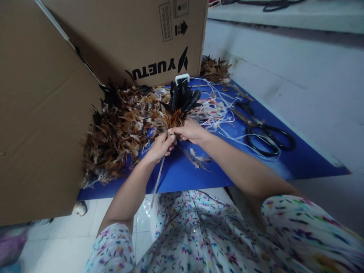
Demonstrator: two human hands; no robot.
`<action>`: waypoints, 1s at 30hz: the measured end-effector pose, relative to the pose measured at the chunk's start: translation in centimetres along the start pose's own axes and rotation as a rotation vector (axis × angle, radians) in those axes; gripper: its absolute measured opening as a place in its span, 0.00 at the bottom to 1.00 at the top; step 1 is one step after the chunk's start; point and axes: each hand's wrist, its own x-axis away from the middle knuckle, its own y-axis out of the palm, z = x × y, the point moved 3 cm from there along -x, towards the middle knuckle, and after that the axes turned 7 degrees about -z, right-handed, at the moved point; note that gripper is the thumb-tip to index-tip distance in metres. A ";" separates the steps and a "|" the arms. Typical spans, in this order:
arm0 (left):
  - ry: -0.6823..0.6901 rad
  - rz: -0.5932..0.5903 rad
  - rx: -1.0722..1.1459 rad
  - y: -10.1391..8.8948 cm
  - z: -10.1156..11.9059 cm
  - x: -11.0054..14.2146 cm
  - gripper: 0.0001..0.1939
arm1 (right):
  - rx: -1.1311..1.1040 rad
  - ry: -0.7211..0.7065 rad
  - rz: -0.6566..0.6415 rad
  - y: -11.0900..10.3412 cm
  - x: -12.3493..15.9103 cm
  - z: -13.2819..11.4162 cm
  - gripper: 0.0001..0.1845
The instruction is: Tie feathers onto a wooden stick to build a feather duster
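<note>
A feather duster (178,104), with long black feathers at its tip and brown ones below, is held over the blue tabletop. Closed around its thin stick (158,178) just under the feathers is my left hand (162,146); the stick's lower end slants down towards me past the table edge. My right hand (189,131) is closed at the base of the brown feathers, thumb touching the left hand's fingertips. The fingers hide the exact binding spot. Below the right hand lies a loose grey-white feather (196,157).
Brown feathers (113,132) are heaped on the left of the blue table (182,178). Large cardboard boxes (113,34) stand behind and left. At right lie white plastic strips (213,113) and black-handled scissors (264,138). More feathers (214,70) sit by the wall.
</note>
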 end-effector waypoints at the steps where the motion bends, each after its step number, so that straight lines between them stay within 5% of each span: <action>1: -0.005 -0.002 -0.006 0.0 0.0 0.0 0.14 | 0.013 0.006 0.010 0.0 0.0 0.0 0.14; 18: -0.119 0.035 -0.032 0.5 -0.2 0.0 0.07 | 0.140 0.102 0.096 0.5 0.2 -0.3 0.15; 23: -0.114 0.053 0.034 0.6 -0.4 -0.1 0.13 | 0.119 0.064 0.070 0.8 0.2 -0.4 0.15; 27: -0.082 0.030 0.110 -0.3 -0.1 0.0 0.17 | 0.012 0.020 -0.042 0.7 0.2 -0.8 0.16; 30: -0.010 0.077 0.175 -1.9 0.7 0.1 0.20 | -0.041 0.013 -0.007 -0.6 0.0 -1.1 0.13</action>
